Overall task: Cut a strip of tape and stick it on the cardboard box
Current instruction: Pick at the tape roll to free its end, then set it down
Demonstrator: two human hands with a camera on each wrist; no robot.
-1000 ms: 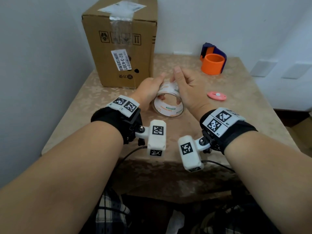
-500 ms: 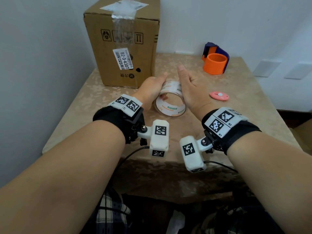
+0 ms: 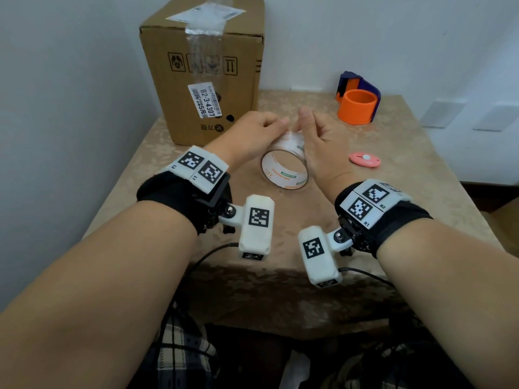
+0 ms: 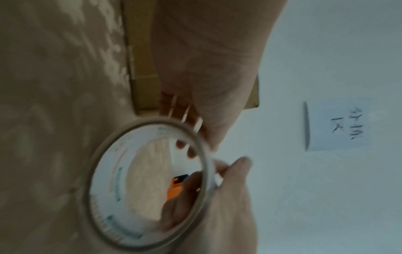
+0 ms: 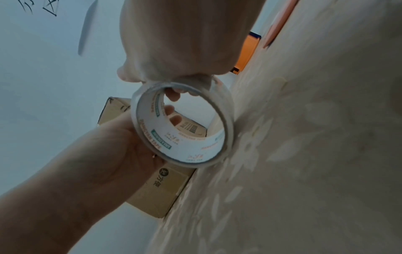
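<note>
Tape roll (image 3: 284, 170) between both hands — fingertips (far side) hidden

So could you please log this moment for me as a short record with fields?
tape roll: clear tape roll standing on edge, held between both hands
left hand: left hand grips the roll's left side
right hand: right hand grips the top right, thumb raised
cardboard box: cardboard box upright behind the hands, already taped
cutter: pink cutter lying untouched on the table
dispenser: orange dispenser at the back
</note>
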